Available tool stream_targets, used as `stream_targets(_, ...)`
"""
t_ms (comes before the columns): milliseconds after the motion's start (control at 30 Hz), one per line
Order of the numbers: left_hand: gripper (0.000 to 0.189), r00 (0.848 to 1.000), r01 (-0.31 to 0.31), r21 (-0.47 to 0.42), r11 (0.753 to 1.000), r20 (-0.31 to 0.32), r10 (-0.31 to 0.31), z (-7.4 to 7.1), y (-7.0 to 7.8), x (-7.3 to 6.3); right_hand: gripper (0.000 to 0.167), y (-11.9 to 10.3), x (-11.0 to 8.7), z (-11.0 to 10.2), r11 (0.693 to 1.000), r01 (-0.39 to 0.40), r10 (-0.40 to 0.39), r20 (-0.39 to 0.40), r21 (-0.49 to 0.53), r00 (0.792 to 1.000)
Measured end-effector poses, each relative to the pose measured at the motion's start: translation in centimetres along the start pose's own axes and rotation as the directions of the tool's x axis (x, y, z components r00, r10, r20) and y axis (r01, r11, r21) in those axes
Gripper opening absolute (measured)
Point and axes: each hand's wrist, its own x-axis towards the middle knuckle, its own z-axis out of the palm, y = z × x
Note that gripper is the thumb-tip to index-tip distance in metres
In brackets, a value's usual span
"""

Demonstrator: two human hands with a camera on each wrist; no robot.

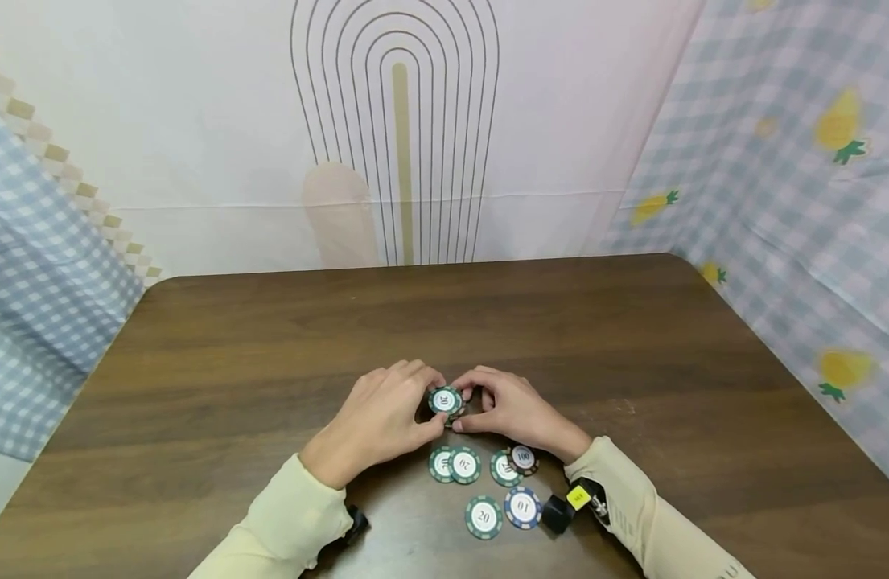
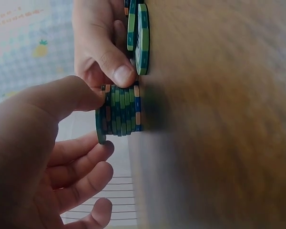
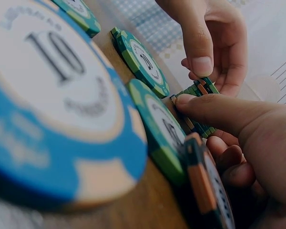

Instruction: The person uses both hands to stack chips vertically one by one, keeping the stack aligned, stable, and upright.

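Observation:
A short stack of poker chips [image 2: 121, 109], mostly green with a blue one at the bottom, stands upright on the table between both hands. On its top lies a green 20 chip [image 1: 445, 400], set slightly off the others' edges in the left wrist view. My left hand [image 1: 386, 414] pinches this top chip between thumb and fingers. From the other side my right hand [image 1: 509, 410] holds the stack lower down, its thumb against the chips' edges. In the right wrist view, the hands partly cover the stack.
Nearer on the wooden table [image 1: 270, 346] lie two overlapping green chips [image 1: 466, 465], a black 100 chip [image 1: 523, 459] overlapping a green chip [image 1: 504, 470], a green 20 chip [image 1: 483, 517] and a blue 10 chip [image 1: 523, 508]. Patterned cloths [image 1: 560, 121] hang around the table.

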Motion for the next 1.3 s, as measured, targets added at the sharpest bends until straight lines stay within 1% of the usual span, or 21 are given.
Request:
stream_targets(133,0.028,1.000,-0.002,0.004,1.000,0.005,0.002,0.1,0.2,0.1,0.038,0.1,-0.1,0.0,1.000,0.002,-0.002,-0.001,0.000,1.000)
stream_targets(400,0.031,1.000,0.009,-0.033,0.999,0.024,-0.008,0.2,0.3,0.0,0.040,0.0,-0.1,0.0,1.000,0.001,-0.001,0.002,-0.004,1.000)
stream_targets(633,0.036,0.999,0.001,-0.056,0.998,0.032,0.001,0.2,0.2,0.1,0.041,0.0,-0.1,0.0,1.000,0.000,0.000,-0.001,-0.008,1.000)
stream_targets(967,0.037,0.998,0.036,-0.108,0.993,0.054,-0.030,-0.3,-0.3,-0.3,0.041,0.0,0.0,0.2,1.000,0.000,0.000,-0.002,-0.004,1.000)
stream_targets(1067,0.032,0.998,0.044,-0.137,0.990,0.046,-0.038,-0.6,-0.3,-0.4,0.041,0.0,0.0,0.2,1.000,0.003,-0.003,0.000,-0.002,1.000)
stream_targets(1133,0.028,0.998,0.044,-0.174,0.984,0.047,-0.037,-0.8,-0.2,-0.4,0.040,0.1,0.0,0.2,1.000,0.002,-0.002,0.000,-0.006,1.000)
stream_targets(1300,0.019,0.997,0.011,-0.285,0.958,0.079,0.012,-1.3,0.0,-0.4,0.037,0.1,0.0,0.1,1.000,-0.011,0.011,-0.002,-0.010,1.000)
